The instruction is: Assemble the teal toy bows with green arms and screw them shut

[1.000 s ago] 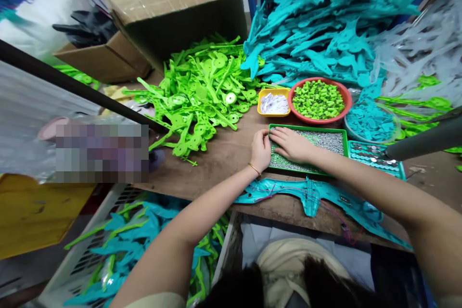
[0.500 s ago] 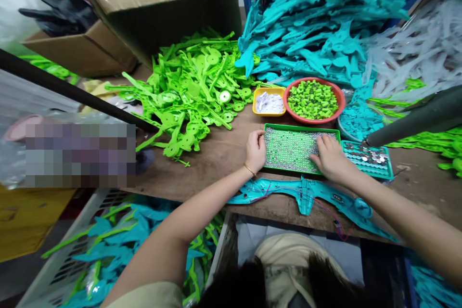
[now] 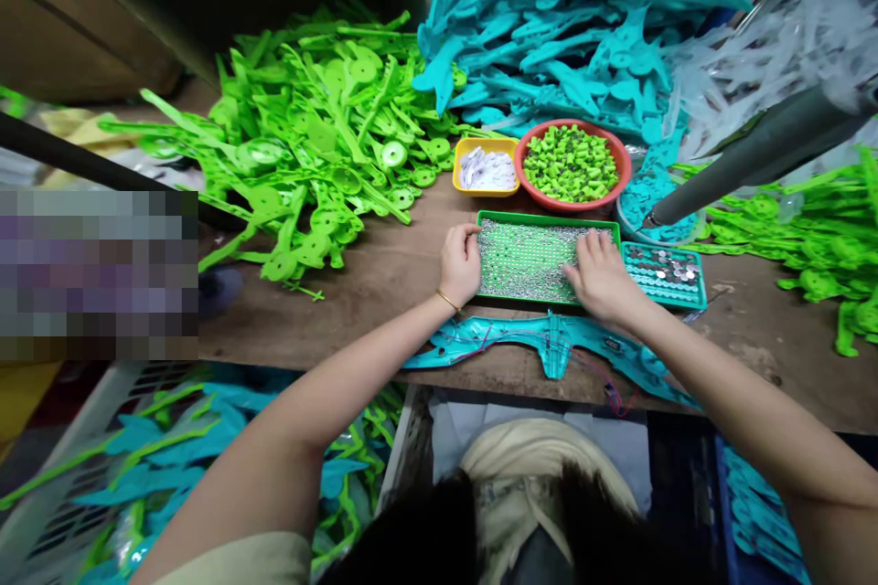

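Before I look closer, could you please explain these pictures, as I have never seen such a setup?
There is no machine: a person works bare-handed, and one camera worn on the head, looking forward and down, takes every picture. The left hand is at the left end of a green tray of small metal pieces; whether it grips the tray is unclear. The right hand rests over the tray's right part, holding nothing visible. Nearer the person on the table lies a turquoise part; behind the tray stand a yellow dish and a red bowl.
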### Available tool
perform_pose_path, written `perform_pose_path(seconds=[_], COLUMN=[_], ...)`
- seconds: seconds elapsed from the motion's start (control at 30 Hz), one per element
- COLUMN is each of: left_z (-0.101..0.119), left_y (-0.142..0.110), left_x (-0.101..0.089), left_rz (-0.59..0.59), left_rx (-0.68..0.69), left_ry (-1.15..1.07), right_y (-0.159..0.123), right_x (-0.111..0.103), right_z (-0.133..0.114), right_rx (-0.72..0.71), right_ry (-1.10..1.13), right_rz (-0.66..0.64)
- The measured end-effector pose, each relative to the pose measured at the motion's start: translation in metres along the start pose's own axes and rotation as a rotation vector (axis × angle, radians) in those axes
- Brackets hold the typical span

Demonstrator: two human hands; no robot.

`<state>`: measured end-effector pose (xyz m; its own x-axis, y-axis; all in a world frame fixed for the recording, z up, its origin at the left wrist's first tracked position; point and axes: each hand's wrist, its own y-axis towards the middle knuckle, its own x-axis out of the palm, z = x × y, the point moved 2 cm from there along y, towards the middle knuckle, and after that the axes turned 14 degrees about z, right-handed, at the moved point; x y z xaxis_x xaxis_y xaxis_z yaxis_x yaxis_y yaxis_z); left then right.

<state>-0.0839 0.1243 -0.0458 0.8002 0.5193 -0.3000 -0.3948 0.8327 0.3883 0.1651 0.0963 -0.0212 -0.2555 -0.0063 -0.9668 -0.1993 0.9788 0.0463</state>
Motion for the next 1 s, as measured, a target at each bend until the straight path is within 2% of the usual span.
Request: perform_pose_path(seconds=[0.07,0.13,0.23,0.3,0.4,0.47,0.57,0.63,0.7,0.77,0.83,0.87,0.93,1.0], left_z=[0.0,0.0,0.001,0.002,0.001,0.001,0.0,0.0,0.001,0.002,0.003,0.003,0.003,0.003], left_y=[0.0,0.0,0.0,0.0,0.0,0.0,0.0,0.0,0.0,0.0,0.0,0.0,-0.001,-0.001], left_x=[0.0,0.0,0.0,0.0,0.0,0.001,0.001,0.001,0.0,0.0,-0.001,-0.001,-0.001,0.0], left_rz=[0.001,0.005,0.011,0.013,0.013,0.015,0.018,0.015,0.011,0.008,0.009,0.01,0.011,0.011], left_rx=[0.005,0.009,0.013,0.014,0.009,0.005,0.003,0.008,0.018,0.026,0.031,0.031,0.029,0.023], left_ry=[0.004,0.01,0.016,0.017,0.014,0.013,0.016,0.021,0.03,0.039,0.046,0.048,0.05,0.048], right_y=[0.008,0.019,0.031,0.029,0.016,0.004,-0.005,-0.003,0.002,0.006,0.003,-0.001,-0.011,-0.022], right_x=[0.008,0.02,0.032,0.03,0.016,0.004,-0.007,-0.006,-0.002,0.001,0.001,-0.001,-0.007,-0.018], right_z=[0.008,-0.004,-0.036,-0.049,-0.037,-0.013,0.011,0.003,-0.024,-0.057,-0.081,-0.086,-0.077,-0.05], right_rx=[0.107,0.103,-0.044,-0.173,-0.303,-0.261,-0.072,0.046,0.087,0.0,-0.192,-0.29,-0.426,-0.452], right_ry=[0.018,0.087,0.202,0.239,0.194,0.121,0.068,0.064,0.062,0.083,0.134,0.158,0.173,0.121], right_rz=[0.042,0.058,0.043,-0.006,-0.075,-0.056,-0.001,-0.043,-0.118,-0.164,-0.198,-0.209,-0.205,-0.161])
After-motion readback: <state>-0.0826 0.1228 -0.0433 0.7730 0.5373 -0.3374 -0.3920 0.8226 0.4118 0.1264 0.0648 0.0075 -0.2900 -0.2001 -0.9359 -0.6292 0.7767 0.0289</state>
